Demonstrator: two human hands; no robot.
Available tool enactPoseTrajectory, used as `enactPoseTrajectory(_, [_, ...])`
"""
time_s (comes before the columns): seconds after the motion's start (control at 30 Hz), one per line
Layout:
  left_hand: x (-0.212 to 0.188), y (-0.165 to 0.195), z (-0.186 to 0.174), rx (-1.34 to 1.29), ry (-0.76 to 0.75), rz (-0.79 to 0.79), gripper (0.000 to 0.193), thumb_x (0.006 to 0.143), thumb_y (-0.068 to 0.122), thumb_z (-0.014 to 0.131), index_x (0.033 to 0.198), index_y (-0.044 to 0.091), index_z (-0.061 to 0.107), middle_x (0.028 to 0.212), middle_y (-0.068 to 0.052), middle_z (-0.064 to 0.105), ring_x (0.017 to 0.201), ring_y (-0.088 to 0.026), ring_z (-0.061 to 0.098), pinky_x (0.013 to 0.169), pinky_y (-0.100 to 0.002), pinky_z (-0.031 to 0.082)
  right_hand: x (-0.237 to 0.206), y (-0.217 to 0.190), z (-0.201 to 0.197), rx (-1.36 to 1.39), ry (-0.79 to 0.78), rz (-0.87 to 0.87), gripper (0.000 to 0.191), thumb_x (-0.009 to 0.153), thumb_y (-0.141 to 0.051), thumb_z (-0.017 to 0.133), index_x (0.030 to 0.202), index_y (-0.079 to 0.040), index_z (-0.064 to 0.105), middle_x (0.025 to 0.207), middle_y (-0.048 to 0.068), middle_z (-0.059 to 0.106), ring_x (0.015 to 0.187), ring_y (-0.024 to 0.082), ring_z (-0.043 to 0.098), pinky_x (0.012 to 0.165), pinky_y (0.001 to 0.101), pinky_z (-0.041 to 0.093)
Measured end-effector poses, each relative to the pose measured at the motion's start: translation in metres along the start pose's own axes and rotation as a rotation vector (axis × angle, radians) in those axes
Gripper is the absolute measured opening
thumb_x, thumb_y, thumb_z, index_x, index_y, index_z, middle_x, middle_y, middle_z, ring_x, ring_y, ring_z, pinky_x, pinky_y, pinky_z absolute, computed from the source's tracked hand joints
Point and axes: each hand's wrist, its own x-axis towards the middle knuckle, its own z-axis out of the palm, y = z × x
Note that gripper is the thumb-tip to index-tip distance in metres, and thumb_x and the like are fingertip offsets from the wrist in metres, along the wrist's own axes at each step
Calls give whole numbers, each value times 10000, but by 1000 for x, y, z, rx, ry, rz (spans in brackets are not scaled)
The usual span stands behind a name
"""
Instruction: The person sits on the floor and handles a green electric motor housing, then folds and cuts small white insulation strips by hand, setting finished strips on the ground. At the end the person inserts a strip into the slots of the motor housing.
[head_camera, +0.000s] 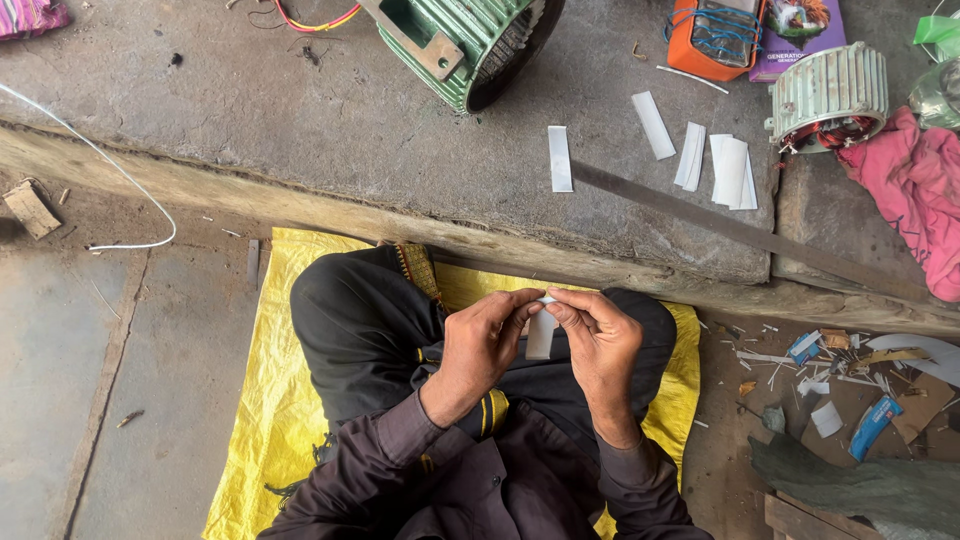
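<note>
Closest to me, both hands meet over the lap. The left hand (483, 345) and the right hand (597, 345) pinch the top end of a white paper strip (540, 333) between thumbs and fingertips, the fingers of each curled shut on it; the strip hangs down between the palms, above the dark trousers. Wrists are bent inward, knuckles facing up at me, forearms angled in from the dark sleeves. I think the fingers are creasing or folding the upper edge, but the fingertips cover that part, so I cannot be sure.

The person sits cross-legged on a yellow woven sheet (265, 400) spread on the floor. To the right lie paper offcuts and scraps (830, 375) scattered on the ground.

Further out, on the stone slab (300, 110), I count several strips already laid out: one cut strip (560, 158) alone, another strip (653, 125) aslant, and a small stack of strips (730, 170) beside a long metal ruler (750, 235). So some pieces look finished and set aside, while the one in hand is in work.

Farthest lie a green motor housing (470, 45) and a smaller green stator (830, 95) with copper windings, next to a pink cloth (915, 190).
</note>
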Motion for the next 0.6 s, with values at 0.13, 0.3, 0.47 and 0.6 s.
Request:
enactPoseTrajectory(0.13, [-1, -1, 1, -13, -5, 3, 167, 966, 88, 725, 1125, 38, 722, 880, -95, 745, 694, -172, 738, 600, -280, 576, 0, 1, 0, -14, -15, 12, 190, 905, -37, 788, 1091, -8, 767, 983, 78, 786, 871, 85, 723, 733, 204, 567])
enactPoseTrajectory(0.3, [-1, -1, 2, 30, 7, 36, 167, 974, 106, 728, 1125, 35, 717, 907, -106, 746, 711, -197, 734, 606, -300, 572, 2, 1, 0, 11, -23, -4, 165, 918, -44, 776, 1080, -16, 760, 1016, 80, 789, 902, 89, 744, 761, 210, 591])
enactPoseTrajectory(0.47, [2, 1, 2, 23, -5, 39, 166, 979, 113, 719, 1123, 30, 715, 909, -107, 748, 703, -195, 733, 590, -299, 567, 2, -1, -1, -49, -8, -15, 148, 914, -48, 781, 1057, -15, 760, 995, 77, 791, 867, 87, 740, 736, 206, 582])
enactPoseTrajectory(0.6, [3, 6, 0, 7, -25, 24, 157, 979, 107, 705, 1112, 24, 716, 892, -112, 743, 687, -195, 721, 578, -297, 552, 1, -1, -2, -60, -8, -18, 132, 922, -48, 778, 1048, -15, 755, 985, 80, 788, 885, 98, 752, 761, 214, 593])
